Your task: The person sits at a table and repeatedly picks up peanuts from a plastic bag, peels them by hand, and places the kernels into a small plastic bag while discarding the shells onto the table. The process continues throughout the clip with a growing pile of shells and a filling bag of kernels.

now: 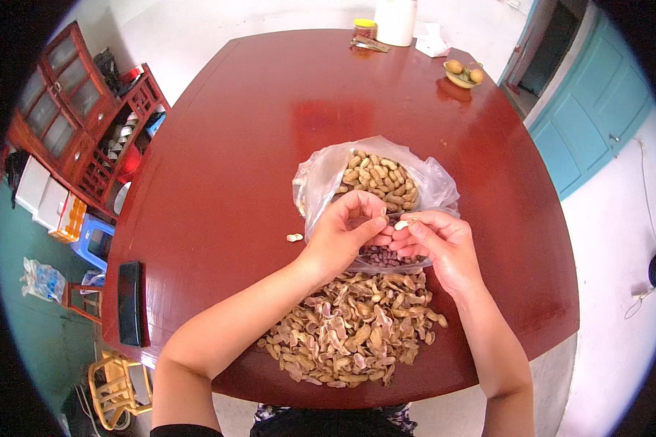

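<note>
Both of my hands meet above a clear plastic bag (315, 173). My left hand (346, 229) is pinched on a small piece of peanut shell at its fingertips. In the thumb and fingers of my right hand (448, 244) is an opened peanut shell (402, 225), its pale inside showing. Unshelled peanuts (379, 178) fill the far part of the bag. Dark shelled kernels (390, 256) lie just below my hands, partly hidden by them. Between my forearms spreads a heap of empty peanut shells (357, 339).
A lone peanut (294, 237) rests left of the bag on the red table (226, 160). Near the left edge lies a black phone (130, 304). At the far end stand a yellow-lidded jar (364, 29), a white container (396, 22) and a bowl of fruit (462, 76).
</note>
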### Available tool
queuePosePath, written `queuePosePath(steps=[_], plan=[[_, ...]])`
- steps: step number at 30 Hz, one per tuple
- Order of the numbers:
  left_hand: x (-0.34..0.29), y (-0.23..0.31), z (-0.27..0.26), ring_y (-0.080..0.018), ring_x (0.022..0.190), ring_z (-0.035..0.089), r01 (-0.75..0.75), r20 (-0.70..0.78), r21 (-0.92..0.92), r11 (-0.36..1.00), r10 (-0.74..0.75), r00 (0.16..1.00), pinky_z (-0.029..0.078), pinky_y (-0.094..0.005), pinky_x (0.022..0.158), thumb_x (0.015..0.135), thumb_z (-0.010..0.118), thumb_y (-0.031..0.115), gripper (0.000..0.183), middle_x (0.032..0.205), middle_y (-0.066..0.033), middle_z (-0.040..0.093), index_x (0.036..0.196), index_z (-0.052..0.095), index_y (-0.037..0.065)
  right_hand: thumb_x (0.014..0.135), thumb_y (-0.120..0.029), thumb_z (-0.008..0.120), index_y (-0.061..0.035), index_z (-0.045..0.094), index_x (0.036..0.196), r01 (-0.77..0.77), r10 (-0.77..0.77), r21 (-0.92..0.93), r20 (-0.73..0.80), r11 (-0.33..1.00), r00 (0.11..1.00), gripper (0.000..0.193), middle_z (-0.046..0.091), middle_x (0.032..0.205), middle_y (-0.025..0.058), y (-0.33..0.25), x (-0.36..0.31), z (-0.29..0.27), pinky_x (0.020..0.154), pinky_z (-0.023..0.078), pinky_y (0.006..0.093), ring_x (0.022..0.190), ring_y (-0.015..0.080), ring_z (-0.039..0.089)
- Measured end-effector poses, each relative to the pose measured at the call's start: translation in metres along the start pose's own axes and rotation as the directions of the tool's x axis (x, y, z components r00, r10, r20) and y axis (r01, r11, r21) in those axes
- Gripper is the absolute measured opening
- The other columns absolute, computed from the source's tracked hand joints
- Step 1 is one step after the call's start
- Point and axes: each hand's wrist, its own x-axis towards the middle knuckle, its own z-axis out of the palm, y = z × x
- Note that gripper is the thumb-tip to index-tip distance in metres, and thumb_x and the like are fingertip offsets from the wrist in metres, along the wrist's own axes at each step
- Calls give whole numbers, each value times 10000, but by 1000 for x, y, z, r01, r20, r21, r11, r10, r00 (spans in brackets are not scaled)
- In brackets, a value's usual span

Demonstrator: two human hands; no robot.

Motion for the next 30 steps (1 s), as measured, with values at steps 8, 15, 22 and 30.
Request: queuePosePath(steps=[8, 15, 22, 30], plan=[[-2, 7, 3, -106, 805, 617, -32, -55, 319, 947, 52, 997, 539, -248, 712, 954, 522, 29, 237, 931, -44, 609, 1184, 572, 3, 913, -3, 583, 38, 652, 1060, 205, -231, -343, -36, 917, 972, 168, 696, 926, 116, 9, -1, -1, 724, 548, 270, 803, 159, 682], [-3, 6, 3, -85, 752, 619, -66, -75, 396, 916, 104, 992, 529, -234, 691, 900, 607, 4, 172, 885, -40, 658, 1070, 625, -15, 860, 47, 624, 40, 677, 992, 349, -410, -515, -5, 783, 912, 142, 711, 876, 105, 16, -1, -1, 728, 545, 256, 801, 134, 684], [-6, 6, 9, -85, 776, 628, -96, -23, 392, 915, 114, 993, 531, -227, 698, 866, 662, -11, 123, 893, -30, 664, 983, 623, -9, 875, 34, 618, 35, 672, 997, 311, -354, -383, -45, 870, 934, 133, 705, 887, 90, 20, -2, 3, 725, 544, 248, 791, 127, 676], [-6, 5, 9, -70, 770, 630, -114, -31, 368, 923, 135, 990, 529, -216, 686, 870, 662, -1, 59, 855, -21, 660, 906, 617, 7, 863, 29, 641, 20, 634, 1042, 258, -290, -334, -50, 907, 956, 180, 674, 904, 59, 17, -4, 11, 699, 535, 240, 787, 95, 644]])
